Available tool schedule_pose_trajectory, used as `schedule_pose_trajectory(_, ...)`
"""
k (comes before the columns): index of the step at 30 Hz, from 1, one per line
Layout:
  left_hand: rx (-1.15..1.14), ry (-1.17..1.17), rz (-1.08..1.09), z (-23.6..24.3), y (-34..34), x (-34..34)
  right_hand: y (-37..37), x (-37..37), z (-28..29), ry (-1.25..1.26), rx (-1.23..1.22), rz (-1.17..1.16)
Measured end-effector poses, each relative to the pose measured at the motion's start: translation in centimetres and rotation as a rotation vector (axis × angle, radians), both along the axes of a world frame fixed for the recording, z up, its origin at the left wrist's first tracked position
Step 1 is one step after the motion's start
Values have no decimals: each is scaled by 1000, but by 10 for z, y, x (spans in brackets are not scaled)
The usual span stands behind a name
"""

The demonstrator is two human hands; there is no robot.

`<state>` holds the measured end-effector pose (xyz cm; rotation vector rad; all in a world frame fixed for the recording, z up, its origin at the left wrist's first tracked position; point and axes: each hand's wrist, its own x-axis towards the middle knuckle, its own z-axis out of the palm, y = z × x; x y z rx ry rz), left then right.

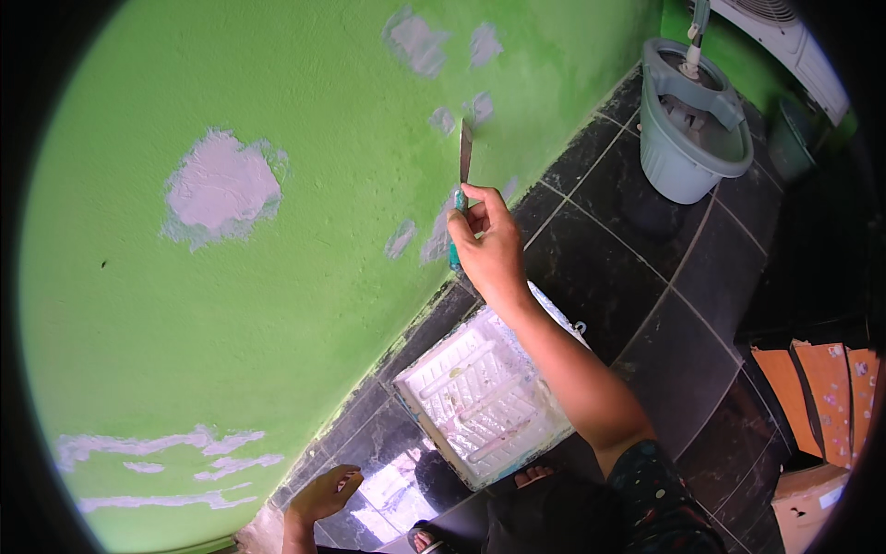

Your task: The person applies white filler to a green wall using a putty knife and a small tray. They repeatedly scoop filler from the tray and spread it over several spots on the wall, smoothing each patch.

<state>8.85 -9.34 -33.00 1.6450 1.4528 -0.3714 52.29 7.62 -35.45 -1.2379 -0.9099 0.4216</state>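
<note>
My right hand (484,235) grips a putty knife by its teal handle (455,257), with the thin metal blade (465,152) pointing up along the green wall (314,305). The blade's tip is beside two small pale filler patches (478,108); I cannot tell whether it touches the wall. Low at the left, my left hand (321,494) hangs near the wall's foot, its fingers curled in and no object visible in them. Below my right forearm lies a white ribbed paint tray (434,367) on the floor. A large pale filler patch (221,180) marks the wall at left.
Dark tiles (614,226) cover the floor. A grey mop bucket (683,171) stands at the far right, with a mop handle (694,46) in it. Orange-sided boxes or folders (821,392) and a cardboard box (808,503) are at the right. My feet (533,475) are close to the tray.
</note>
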Motion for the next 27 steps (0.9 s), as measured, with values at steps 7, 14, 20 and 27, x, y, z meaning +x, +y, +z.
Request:
schedule_pose_trajectory(7,-15,13,-17,-5,3,2,27,32,16,21,-10,-68)
schedule_pose_trajectory(14,3,12,-14,-2,0,2,2,2,10,8,27,-53)
schedule_pose_trajectory(20,1,31,-24,-4,4,4,25,25,5,-43,-6,-53)
schedule_pose_trajectory(27,19,-3,9,1,-2,2,-87,1,-2,-31,-147,229)
